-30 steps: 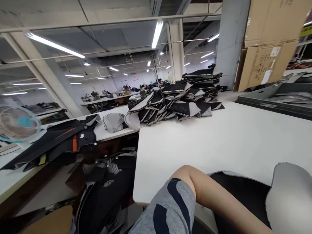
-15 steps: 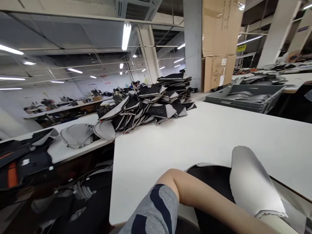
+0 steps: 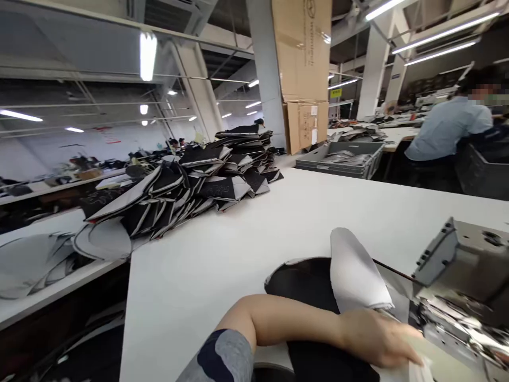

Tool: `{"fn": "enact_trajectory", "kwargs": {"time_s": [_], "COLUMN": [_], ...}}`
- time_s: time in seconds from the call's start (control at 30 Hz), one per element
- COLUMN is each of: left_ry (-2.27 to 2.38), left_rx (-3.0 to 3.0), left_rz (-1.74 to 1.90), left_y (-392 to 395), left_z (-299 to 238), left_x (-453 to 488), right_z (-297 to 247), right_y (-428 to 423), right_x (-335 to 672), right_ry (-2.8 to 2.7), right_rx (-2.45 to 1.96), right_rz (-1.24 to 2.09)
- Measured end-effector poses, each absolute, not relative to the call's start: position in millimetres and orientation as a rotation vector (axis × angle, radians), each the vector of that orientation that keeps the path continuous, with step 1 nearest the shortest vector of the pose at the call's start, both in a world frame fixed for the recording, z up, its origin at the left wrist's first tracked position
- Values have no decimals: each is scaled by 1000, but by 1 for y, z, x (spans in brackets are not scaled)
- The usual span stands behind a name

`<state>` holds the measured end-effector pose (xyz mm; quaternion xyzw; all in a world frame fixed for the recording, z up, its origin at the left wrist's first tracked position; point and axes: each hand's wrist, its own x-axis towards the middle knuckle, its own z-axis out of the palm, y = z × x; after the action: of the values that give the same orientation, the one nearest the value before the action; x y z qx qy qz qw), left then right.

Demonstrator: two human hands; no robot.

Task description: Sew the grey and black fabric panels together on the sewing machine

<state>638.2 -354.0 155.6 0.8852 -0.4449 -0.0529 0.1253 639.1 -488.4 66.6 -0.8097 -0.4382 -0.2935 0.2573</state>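
Observation:
My left hand [image 3: 377,337] reaches across from the lower left, its fingers bent together at the edge of a white piece of fabric [image 3: 421,369]; motion blurs the fingertips. Beneath the forearm lies a black fabric panel [image 3: 306,281] with a pale rim. A light grey fabric flap [image 3: 356,270] stands curled up from it, just behind the hand. To the right of the fingers is a sewing machine [image 3: 465,323], with shiny metal parts low down and a grey housing above. My right hand is out of view.
Black-and-grey cut pieces [image 3: 191,180] are heaped at the white table's [image 3: 199,270] far left. A grey crate [image 3: 338,164] holding grey pieces stands at the back. Behind it are a tall cardboard box [image 3: 304,69] and, at right, a seated person [image 3: 449,127].
The view has swung right, bringing the sewing machine and the seated person into sight. My left hand, beyond the lower edge before, now shows at the fabric by the machine.

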Motion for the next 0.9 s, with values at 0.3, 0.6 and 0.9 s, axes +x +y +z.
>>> {"fn": "enact_trajectory", "kwargs": {"time_s": [0.3,0.6,0.9], "left_ry": [-803,-1100,-1600], "left_rx": [3085,2343,2912], "left_rz": [-999,-1205,-523], "left_y": [-266,-313,-319], "left_z": [186,242,183], "left_x": [549,581,675], "right_z": [114,94,115], "right_y": [-543,-560,-564], "right_x": [630,631,624], "right_ry": [-1252,-1119,-1027], "right_rx": [-2509,-2651,-2817], "right_rz": [-587,-512,-464]}}
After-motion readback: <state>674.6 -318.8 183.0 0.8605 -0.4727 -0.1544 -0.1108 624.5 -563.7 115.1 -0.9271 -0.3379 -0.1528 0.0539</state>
